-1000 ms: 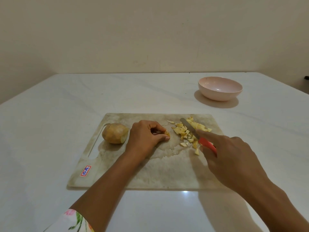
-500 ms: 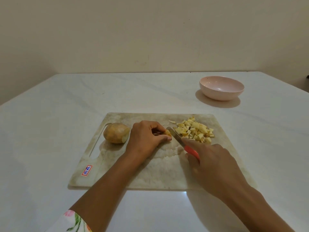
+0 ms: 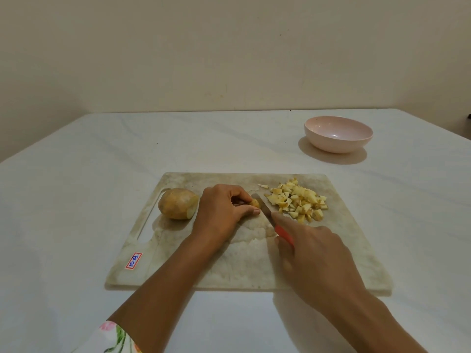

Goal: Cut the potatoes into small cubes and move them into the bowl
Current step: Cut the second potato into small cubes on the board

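Two hands work over the worn, pale marbled cutting board [image 3: 242, 263] on the white table [image 3: 76, 200]. Your left hand [image 3: 224, 210] pinches a small yellow potato end piece [image 3: 255, 203] between curled fingers [image 3: 251, 212] and thumb, near the board's middle. Your right hand [image 3: 313, 256] grips the red-handled knife [image 3: 284, 233], forefinger stretched along its top, the blade just beside the piece on its right. Small yellow potato cubes [image 3: 298, 201] lie heaped right of the blade. One partly cut brown potato [image 3: 178, 203] rests left of your left hand. Beyond the board's far right corner, well apart, stands the round pink bowl [image 3: 336, 145].
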